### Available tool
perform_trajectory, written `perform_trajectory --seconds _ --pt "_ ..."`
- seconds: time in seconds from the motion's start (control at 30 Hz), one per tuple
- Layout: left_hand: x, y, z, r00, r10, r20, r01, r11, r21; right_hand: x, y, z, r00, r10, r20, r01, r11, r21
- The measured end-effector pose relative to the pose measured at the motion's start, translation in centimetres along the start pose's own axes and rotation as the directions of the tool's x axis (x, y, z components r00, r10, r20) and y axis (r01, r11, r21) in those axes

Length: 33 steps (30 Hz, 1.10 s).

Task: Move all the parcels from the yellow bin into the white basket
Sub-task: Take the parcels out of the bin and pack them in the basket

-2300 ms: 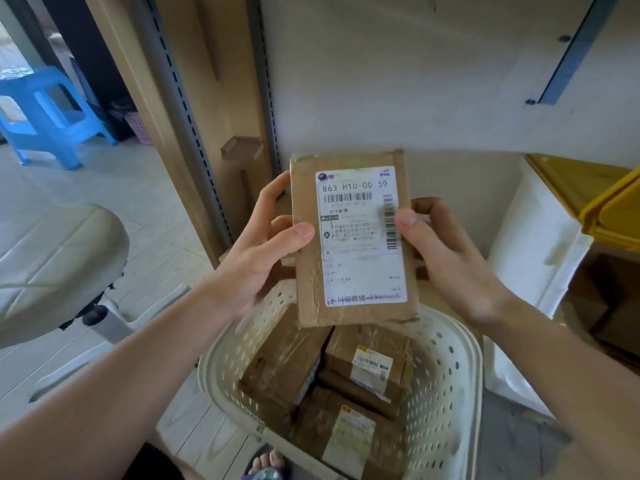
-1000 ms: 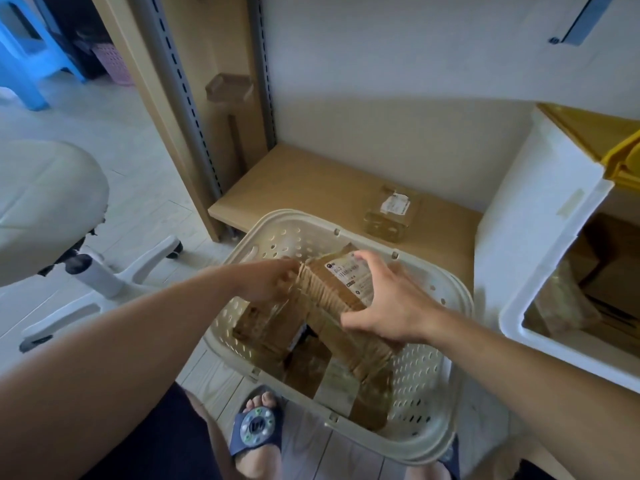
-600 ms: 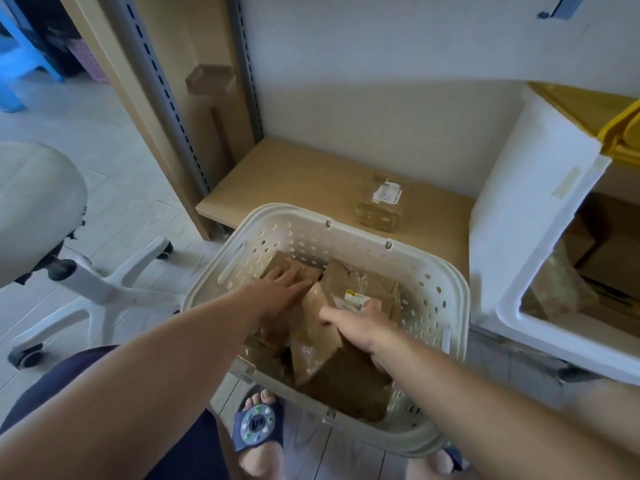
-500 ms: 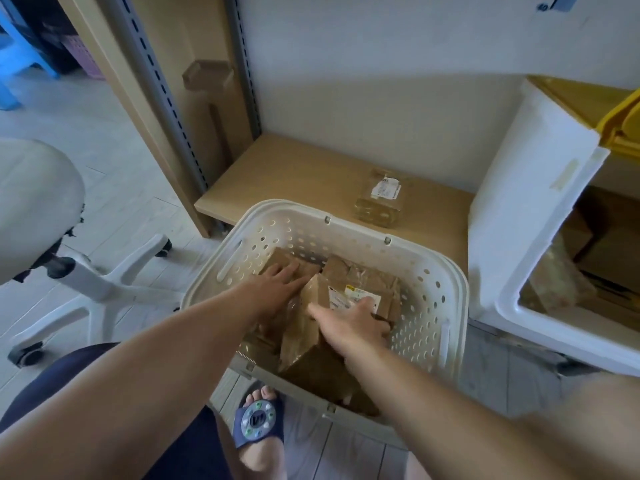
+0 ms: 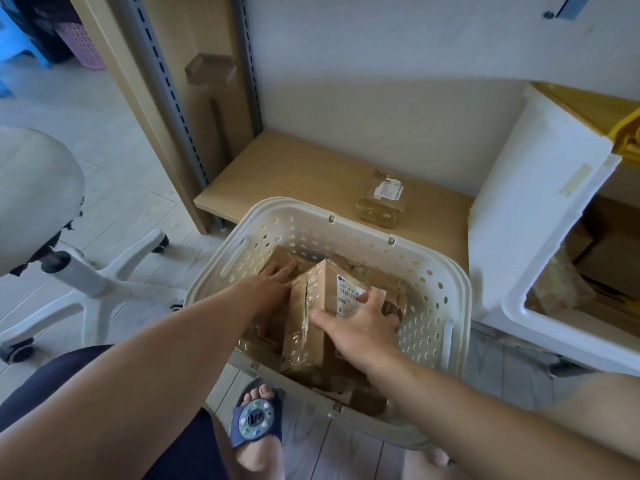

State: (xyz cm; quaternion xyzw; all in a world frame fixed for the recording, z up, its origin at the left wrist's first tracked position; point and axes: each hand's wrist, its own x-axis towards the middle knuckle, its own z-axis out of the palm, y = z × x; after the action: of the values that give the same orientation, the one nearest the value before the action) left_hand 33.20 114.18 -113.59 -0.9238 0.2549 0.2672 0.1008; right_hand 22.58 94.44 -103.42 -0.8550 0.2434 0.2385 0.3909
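The white perforated basket stands on the floor below me, holding several brown cardboard parcels. One flat labelled parcel stands on edge among them. My right hand grips it, thumb on its taped side and fingers over the white label. My left hand lies with straight fingers against the parcel's left side and on a parcel beneath. A corner of the yellow bin shows at the far right edge.
A small taped parcel lies on the low wooden shelf behind the basket. A white bin with boxes inside stands at the right. An office chair is at the left. My sandalled foot is under the basket's near rim.
I lowered the labelled parcel from chest height into the basket. In the last half second my right hand shifted on it and the parcel stood up more on its edge.
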Motion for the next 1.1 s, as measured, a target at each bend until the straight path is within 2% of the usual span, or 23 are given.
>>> perform_trajectory --seconds 0.1,0.17,0.23,0.3,0.37,0.4,0.57,0.73,0.9,1.1 --pt "-0.1 0.2 -0.3 0.999 -0.006 0.034 0.008 0.997 -0.07 0.2 -1.0 -2.4 0.995 -0.078 0.065 0.089 0.981 -0.172" --pt "-0.5 0.5 -0.8 0.999 -0.007 0.034 0.01 0.994 -0.105 0.4 -1.6 -3.4 0.979 -0.161 0.128 0.197 0.914 -0.354" --pt "-0.8 0.6 -1.0 0.999 -0.013 0.036 0.017 0.993 -0.116 0.7 -2.1 -4.4 0.942 -0.245 0.231 0.333 0.775 -0.538" --pt "-1.0 0.5 -1.0 0.999 -0.02 0.032 0.023 0.993 -0.112 1.1 -2.2 -5.1 0.876 -0.319 0.362 0.482 0.559 -0.674" --pt "-1.2 0.6 -1.1 0.999 -0.027 0.032 0.029 0.996 -0.086 1.4 -1.7 -4.9 0.821 -0.348 0.452 0.564 0.378 -0.734" --pt "-1.2 0.6 -1.2 0.999 -0.03 0.027 0.032 0.997 -0.066 1.5 -1.3 -4.4 0.814 -0.346 0.466 0.572 0.338 -0.747" --pt "-1.1 0.8 -1.2 0.999 -0.027 0.034 0.029 0.999 -0.046 3.1 1.7 -0.8 0.812 -0.369 0.453 0.574 0.361 -0.735" --pt "-0.9 0.7 -0.9 0.999 -0.022 0.042 0.024 0.999 -0.039 5.0 3.9 2.1 0.744 -0.489 0.456 0.625 0.267 -0.733" --pt "-1.1 0.9 -1.2 0.997 -0.017 0.071 0.02 0.999 -0.035 6.6 5.3 1.8 0.717 -0.512 0.473 0.645 0.229 -0.729" --pt "-1.2 1.0 -1.5 0.995 -0.02 0.098 0.024 0.999 -0.038 7.1 5.4 0.9 0.721 -0.573 0.388 0.634 0.322 -0.703"
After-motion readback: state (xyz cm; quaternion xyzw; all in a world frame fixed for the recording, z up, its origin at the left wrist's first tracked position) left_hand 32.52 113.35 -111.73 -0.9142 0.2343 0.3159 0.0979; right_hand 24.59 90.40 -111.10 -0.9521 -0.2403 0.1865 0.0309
